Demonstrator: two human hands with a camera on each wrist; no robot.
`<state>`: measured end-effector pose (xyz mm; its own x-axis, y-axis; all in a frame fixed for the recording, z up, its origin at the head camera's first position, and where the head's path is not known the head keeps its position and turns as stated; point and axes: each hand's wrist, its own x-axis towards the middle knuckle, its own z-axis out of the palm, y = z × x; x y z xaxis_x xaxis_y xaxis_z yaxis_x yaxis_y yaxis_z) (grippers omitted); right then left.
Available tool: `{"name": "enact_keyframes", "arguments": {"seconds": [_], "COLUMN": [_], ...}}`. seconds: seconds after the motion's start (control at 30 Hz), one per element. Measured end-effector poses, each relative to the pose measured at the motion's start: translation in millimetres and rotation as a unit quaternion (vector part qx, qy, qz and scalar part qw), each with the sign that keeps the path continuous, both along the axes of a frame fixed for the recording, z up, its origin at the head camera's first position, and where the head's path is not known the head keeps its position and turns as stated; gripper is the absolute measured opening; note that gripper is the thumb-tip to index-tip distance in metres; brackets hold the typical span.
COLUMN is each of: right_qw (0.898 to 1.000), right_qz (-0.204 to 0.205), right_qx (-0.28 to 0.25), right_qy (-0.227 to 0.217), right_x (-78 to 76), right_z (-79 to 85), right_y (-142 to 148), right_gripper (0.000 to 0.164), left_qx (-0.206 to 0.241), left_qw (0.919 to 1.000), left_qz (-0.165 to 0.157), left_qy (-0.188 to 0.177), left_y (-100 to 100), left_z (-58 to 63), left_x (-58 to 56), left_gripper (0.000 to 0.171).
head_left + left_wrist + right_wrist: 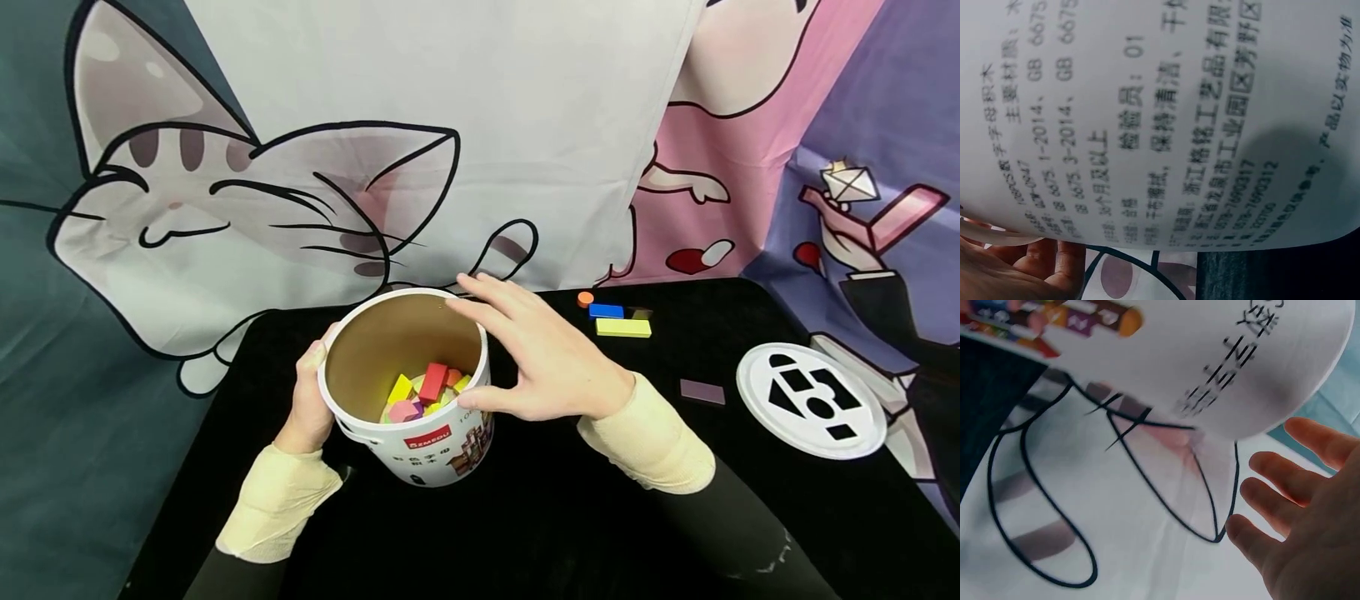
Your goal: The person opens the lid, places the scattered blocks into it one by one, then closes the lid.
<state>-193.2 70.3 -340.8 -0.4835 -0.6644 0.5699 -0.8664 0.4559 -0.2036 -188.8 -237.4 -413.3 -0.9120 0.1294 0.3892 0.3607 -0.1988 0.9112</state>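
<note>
A white bucket (442, 458) with printed labels stands tilted toward me in the head view. Inside it lie several coloured blocks, among them a red block (432, 383), a yellow block (401, 389) and a pink block (403, 411). My left hand (306, 406) grips the bucket's left side by the rim. The left wrist view shows its fingers (1069, 265) bent against the rim beside the printed text. At the right side is my right hand (547, 367), fingers extended over the rim and thumb close to the wall. Its fingers (1279, 472) are spread apart beside the bucket in the right wrist view.
On the black tabletop (540, 533), right of the bucket, lie an orange disc (585, 299), a blue block (606, 311), a yellow bar (623, 328) and a purple block (702, 392). A white lid (780, 433) with shaped holes lies far right. Printed cloth (570, 167) hangs behind.
</note>
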Motion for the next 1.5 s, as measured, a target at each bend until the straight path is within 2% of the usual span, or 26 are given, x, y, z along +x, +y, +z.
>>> {"name": "enact_keyframes", "arguments": {"seconds": [0.23,0.4,0.7,0.77,0.87,1.03,1.17,1.27,1.43,1.5], "right_qw": [0.999,0.995,0.977,0.974,0.970,0.961,0.949,0.935,0.897,0.885], "right_qz": [-0.038,-0.083,-0.183,-0.198,-0.216,-0.236,-0.241,-0.238,-0.239,-0.242], "right_qx": [-0.004,0.006,0.021,0.024,0.031,0.065,0.117,0.159,0.219,0.232], "right_qy": [-0.022,-0.057,-0.105,-0.106,-0.109,-0.126,-0.164,-0.209,-0.301,-0.323], "right_x": [-2.8,-5.6,-10.8,-11.5,-12.2,-16.5,-20.3,-21.8,-22.8,-23.0], "right_z": [-15.9,-36.8,-78.0,-85.5,-94.2,-99.7,-103.4,-106.7,-108.8,-108.8], "right_y": [31.5,63.3,132.3,145.8,163.7,187.1,205.0,216.9,228.8,231.0], "right_gripper": [0.089,0.087,0.083,0.080,0.072,0.060,0.058,0.055,0.052,0.052], "left_qx": [0.008,0.006,0.010,0.011,0.008,0.006,0.012,0.013,0.011,0.011], "left_qw": [0.9999,0.9999,0.9996,0.9998,0.9999,1.0000,0.9999,0.9999,0.9999,0.9999], "left_qz": [-0.010,-0.015,-0.022,-0.019,-0.009,-0.004,-0.003,-0.004,-0.011,-0.012], "left_qy": [-0.007,-0.005,0.014,0.005,-0.006,-0.005,-0.001,0.003,0.003,0.004], "left_y": [-1.0,0.1,1.2,1.5,1.9,0.7,0.5,0.2,-0.8,-1.2], "left_z": [-1.6,-3.1,-3.1,-3.9,-4.8,-3.0,-2.5,-2.2,-2.0,-2.1], "left_x": [0.1,-1.4,-3.7,-3.3,-2.6,-1.5,0.0,1.1,0.8,1.0], "left_gripper": [0.049,0.051,0.052,0.053,0.057,0.053,0.046,0.046,0.047,0.047]}}
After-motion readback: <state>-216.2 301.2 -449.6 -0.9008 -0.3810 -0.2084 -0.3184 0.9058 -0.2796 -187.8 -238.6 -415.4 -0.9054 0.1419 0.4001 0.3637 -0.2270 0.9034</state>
